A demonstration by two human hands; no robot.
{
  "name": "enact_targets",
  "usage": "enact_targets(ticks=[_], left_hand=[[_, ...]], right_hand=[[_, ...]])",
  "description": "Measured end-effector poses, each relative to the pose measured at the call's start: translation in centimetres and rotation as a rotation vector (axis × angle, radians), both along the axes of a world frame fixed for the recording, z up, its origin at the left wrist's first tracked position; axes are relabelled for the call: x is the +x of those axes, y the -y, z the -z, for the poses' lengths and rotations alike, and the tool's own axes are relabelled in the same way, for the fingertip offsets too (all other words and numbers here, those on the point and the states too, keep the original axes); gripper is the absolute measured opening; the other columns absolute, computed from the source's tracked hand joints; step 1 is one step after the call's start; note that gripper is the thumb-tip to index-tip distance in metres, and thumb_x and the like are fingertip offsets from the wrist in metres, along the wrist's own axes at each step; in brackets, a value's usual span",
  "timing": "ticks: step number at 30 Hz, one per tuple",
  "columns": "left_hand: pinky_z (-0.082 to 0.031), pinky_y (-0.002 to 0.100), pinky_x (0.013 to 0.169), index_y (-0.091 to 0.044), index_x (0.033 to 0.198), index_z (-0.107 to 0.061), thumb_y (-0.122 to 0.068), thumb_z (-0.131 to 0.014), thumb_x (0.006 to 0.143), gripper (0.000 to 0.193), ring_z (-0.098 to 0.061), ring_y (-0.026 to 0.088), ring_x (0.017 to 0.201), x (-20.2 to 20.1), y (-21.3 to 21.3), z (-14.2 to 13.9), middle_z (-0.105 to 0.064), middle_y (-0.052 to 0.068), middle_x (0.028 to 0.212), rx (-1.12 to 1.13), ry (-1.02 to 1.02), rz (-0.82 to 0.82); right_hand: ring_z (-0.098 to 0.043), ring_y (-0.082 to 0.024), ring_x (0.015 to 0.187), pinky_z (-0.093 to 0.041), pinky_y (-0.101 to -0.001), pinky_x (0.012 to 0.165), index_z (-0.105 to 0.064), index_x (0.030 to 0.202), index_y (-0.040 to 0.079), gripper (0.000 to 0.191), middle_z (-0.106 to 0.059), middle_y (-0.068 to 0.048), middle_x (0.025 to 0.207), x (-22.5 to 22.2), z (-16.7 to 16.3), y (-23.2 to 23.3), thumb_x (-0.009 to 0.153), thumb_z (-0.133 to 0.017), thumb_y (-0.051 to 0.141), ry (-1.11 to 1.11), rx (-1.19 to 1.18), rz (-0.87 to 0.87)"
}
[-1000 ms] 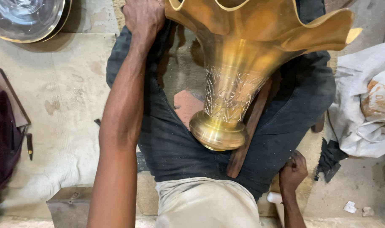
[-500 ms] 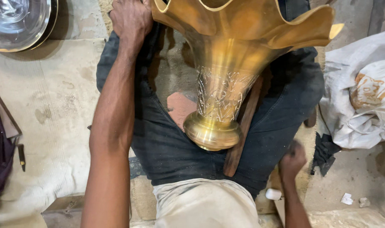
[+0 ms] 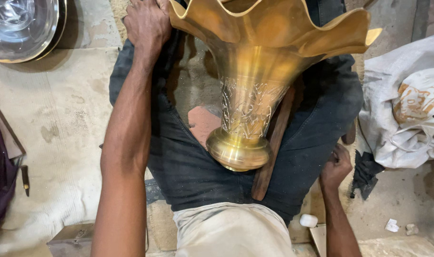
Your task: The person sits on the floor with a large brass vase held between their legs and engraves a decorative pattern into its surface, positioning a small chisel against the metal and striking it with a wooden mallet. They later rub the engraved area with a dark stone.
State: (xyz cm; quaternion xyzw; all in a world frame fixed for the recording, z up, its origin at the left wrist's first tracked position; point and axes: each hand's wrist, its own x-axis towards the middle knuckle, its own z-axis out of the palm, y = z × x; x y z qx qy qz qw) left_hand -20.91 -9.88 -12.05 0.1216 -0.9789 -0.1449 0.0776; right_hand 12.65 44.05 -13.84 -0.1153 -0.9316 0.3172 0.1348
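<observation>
Head view, looking straight down: you sit cross-legged on a worn concrete floor (image 3: 60,123) with a large brass vase (image 3: 255,90) resting across your lap, its round foot at the centre of the frame and its wavy, flared mouth fanning out toward 12 o'clock. Your left hand (image 3: 148,24), at 11 o'clock, is pressed against the scalloped rim, fingers curled at its edge; whether they close fully around the metal cannot be told from here. Your right hand (image 3: 336,166), at 4 o'clock, is drawn into a loose fist beside your knee, well apart from the vase, and anything it may hold is hidden. A dark wooden stick (image 3: 274,143) lies under the vase's engraved neck, running from the foot toward 1 o'clock. A shiny metal dish (image 3: 22,28) sits at 10 o'clock, and a crumpled white sack (image 3: 407,109) lies at 3 o'clock.
</observation>
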Motion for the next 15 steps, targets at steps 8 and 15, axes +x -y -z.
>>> enact_targets(ticks=[8, 15], left_hand=[[-0.051, 0.062, 0.082, -0.002, 0.122, -0.062, -0.044, -0.045, 0.103, 0.049, -0.062, 0.048, 0.097, -0.3, -0.4, -0.6, -0.059, 0.032, 0.116, -0.049, -0.032, -0.029], [-0.052, 0.061, 0.082, -0.002, 0.122, -0.063, -0.049, -0.047, 0.105, 0.052, -0.063, 0.049, 0.1, -0.3, -0.4, -0.9, -0.06, 0.032, 0.116, -0.033, -0.034, -0.056]], right_hand=[[-0.069, -0.034, 0.102, -0.056, -0.0432, 0.091, -0.069, 0.113, -0.012, 0.024, -0.071, -0.024, 0.114, 1.6, -0.8, 0.9, 0.095, -0.054, -0.008, 0.02, 0.037, -0.008], [-0.068, -0.03, 0.097, -0.055, -0.0406, 0.091, -0.067, 0.118, -0.009, 0.037, -0.07, -0.021, 0.107, 0.9, 0.3, -0.4, 0.088, -0.046, -0.009, -0.012, -0.076, -0.037]])
